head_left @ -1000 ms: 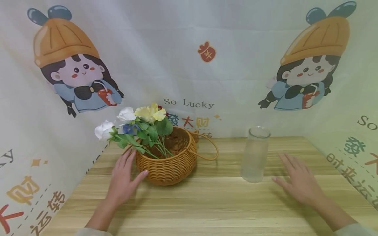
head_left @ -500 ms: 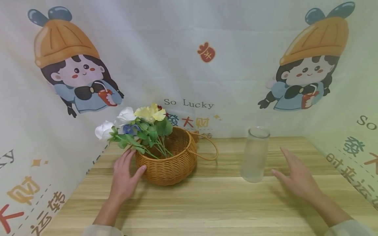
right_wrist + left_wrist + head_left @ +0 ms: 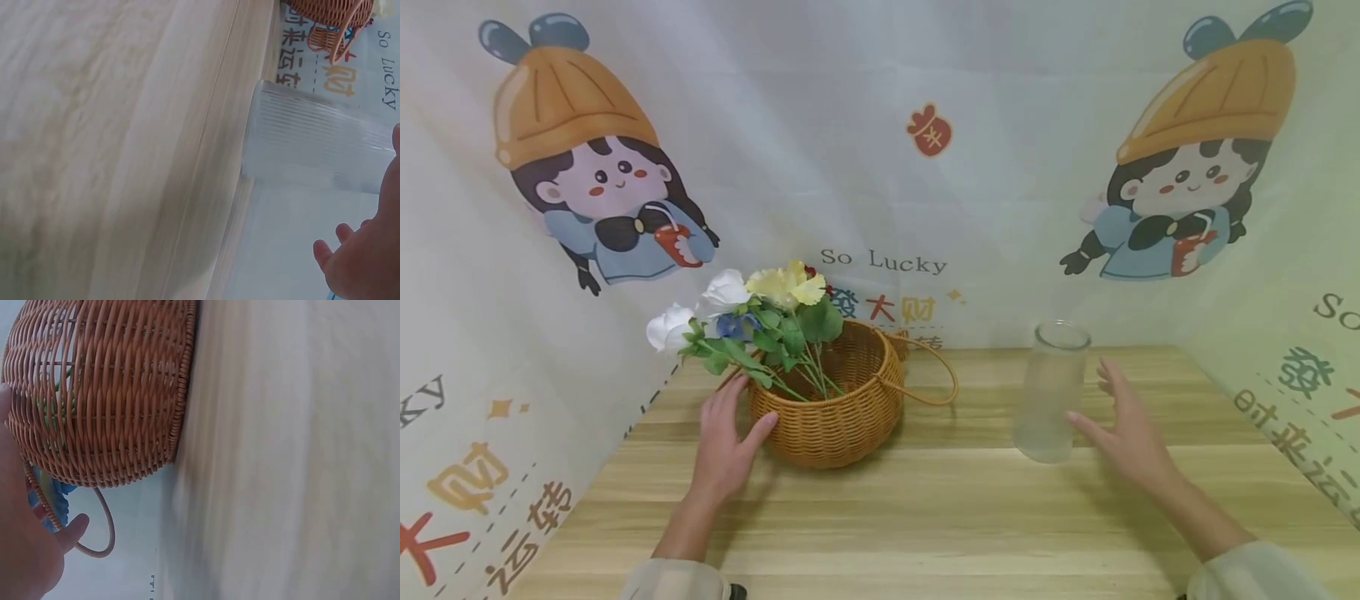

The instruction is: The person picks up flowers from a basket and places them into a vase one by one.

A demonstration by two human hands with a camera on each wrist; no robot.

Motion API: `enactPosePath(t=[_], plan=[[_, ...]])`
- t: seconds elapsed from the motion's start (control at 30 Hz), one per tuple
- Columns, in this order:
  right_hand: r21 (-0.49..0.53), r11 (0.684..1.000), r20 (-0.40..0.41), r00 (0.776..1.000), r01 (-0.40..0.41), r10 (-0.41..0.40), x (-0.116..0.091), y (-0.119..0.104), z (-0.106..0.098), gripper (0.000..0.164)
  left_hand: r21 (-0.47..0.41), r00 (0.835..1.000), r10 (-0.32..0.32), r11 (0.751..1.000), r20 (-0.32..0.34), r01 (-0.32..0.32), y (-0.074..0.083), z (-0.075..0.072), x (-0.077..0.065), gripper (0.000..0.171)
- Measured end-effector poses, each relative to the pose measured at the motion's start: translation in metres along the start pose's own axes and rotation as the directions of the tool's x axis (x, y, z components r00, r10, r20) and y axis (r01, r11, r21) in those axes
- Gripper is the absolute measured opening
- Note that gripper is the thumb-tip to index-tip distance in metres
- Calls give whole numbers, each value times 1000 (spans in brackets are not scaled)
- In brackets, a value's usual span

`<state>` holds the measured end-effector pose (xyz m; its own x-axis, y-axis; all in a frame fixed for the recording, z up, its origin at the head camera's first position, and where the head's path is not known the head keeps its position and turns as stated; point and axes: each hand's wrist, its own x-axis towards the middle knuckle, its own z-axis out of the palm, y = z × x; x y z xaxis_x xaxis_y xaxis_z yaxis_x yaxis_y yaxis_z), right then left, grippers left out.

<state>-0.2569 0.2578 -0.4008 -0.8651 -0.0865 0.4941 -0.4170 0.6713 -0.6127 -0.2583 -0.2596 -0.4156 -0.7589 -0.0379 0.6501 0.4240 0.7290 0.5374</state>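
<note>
A round wicker basket (image 3: 835,433) stands left of centre on the wooden table. Stemmed flowers lean out of it to the left: white roses (image 3: 670,327), a yellow bloom (image 3: 786,285), a blue one (image 3: 737,325) and a bit of red. My left hand (image 3: 726,450) is at the basket's left side, thumb near the front wall and fingers spread behind. Seen from the left wrist, the woven wall (image 3: 106,394) is close to that hand. Upright on the right is a clear ribbed glass vase (image 3: 1051,400). My right hand (image 3: 1131,433) is beside it, thumb and fingers apart.
One looped basket handle (image 3: 953,387) sticks out to the right, toward the vase. Printed cloth (image 3: 880,183) with cartoon figures hangs round the back and sides of the table (image 3: 925,525).
My right hand has moved left, up close to the vase, with its fingers turned toward the glass. The left hand shifts slightly right against the basket's side. Basket, flowers and vase stay put.
</note>
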Motion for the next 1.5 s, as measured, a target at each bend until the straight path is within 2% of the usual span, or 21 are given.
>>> enactPosePath(t=[0.17, 0.3, 0.53, 0.7, 0.83, 1.3, 1.5], plan=[[72, 997, -36, 999, 0, 3, 5, -5, 8, 95, -27, 1000, -29, 999, 6, 30, 2, 1, 2, 65], [91, 996, -70, 997, 14, -8, 9, -8, 15, 96, -50, 999, -41, 998, 2, 41, 5, 1, 4, 64], [73, 997, -89, 996, -24, 30, 14, -8, 26, 97, -144, 994, -111, 984, 2, 110, 8, 0, 7, 64], [58, 997, -94, 994, -52, 58, 14, -8, 27, 96, -161, 991, -131, 978, 28, 134, 8, 0, 7, 62], [69, 996, -100, 993, -58, 65, 14, -9, 27, 95, -177, 990, -142, 974, 26, 144, 6, 0, 6, 59], [136, 990, -131, 990, -34, 52, 13, -10, 30, 93, -251, 986, -163, 957, -39, 148, 2, 4, 5, 56], [140, 989, -126, 990, -42, 60, 13, -9, 31, 93, -305, 981, -188, 937, -36, 169, 10, 2, 5, 55]])
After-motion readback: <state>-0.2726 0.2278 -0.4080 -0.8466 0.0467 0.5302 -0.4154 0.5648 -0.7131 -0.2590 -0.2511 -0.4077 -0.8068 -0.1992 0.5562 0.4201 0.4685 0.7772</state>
